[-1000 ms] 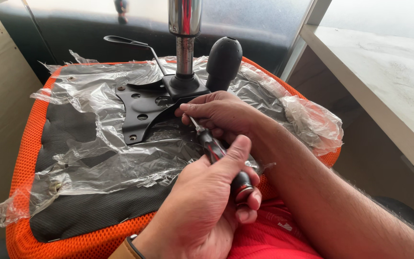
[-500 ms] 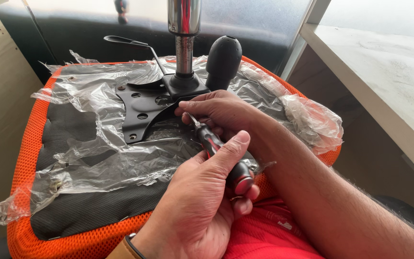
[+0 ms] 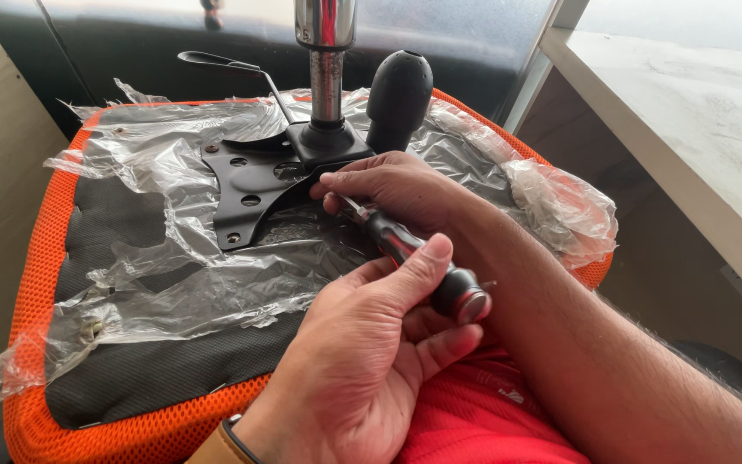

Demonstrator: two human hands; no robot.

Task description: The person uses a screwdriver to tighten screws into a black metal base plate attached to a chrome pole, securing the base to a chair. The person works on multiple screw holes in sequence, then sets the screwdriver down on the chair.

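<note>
A: Head view: your left hand (image 3: 362, 352) gripped the screwdriver (image 3: 414, 258) handle; your right hand (image 3: 397, 185) pinched its shaft over the black mounting plate (image 3: 246, 185).

B: It ran diagonally, tip pointing up-left toward the plate. I judged the tip could slip, snagging the plastic wrap (image 3: 173, 283).

The metal pole (image 3: 326, 77) and black knob (image 3: 398, 90) block the way at twelve o'clock; the plastic wrap (image 3: 173, 283) at nine o'clock leaves room.
</note>
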